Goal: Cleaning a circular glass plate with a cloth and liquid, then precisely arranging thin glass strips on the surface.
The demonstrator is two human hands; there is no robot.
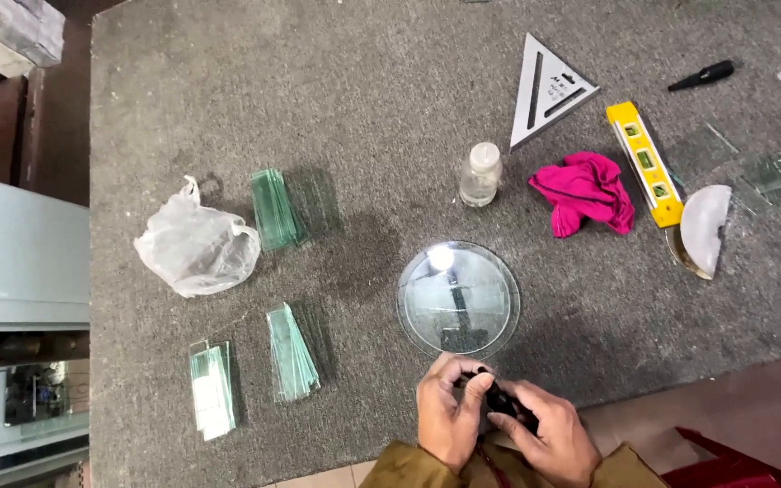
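A head-worn camera looked straight down at a grey felt-covered table. At six o'clock, just past the table's near edge, the left hand and the right hand met around a small black tool. Both hands had their fingers curled closed on it, the left pinching its upper end, the right wrapping its lower end. Most of the tool was hidden, so its kind could not be told.

Just beyond the hands, toward twelve o'clock, a round clear glass disc lay flat on the felt, shiny, with a bright glare spot near its far rim. It sat near the table's near edge, apart from both hands.

Open felt ringed the disc on all sides. At ten o'clock from the disc lay a fanned stack of green-tinted glass strips and a crumpled clear plastic bag. At eight o'clock lay two more stacks of glass strips, close to the near edge. At twelve o'clock stood a small clear bottle with a white cap. At one to two o'clock were a silver triangular square, a pink crumpled cloth, a yellow spirit level and a half-round glass piece. A black pen-like tool lay near the far right corner.
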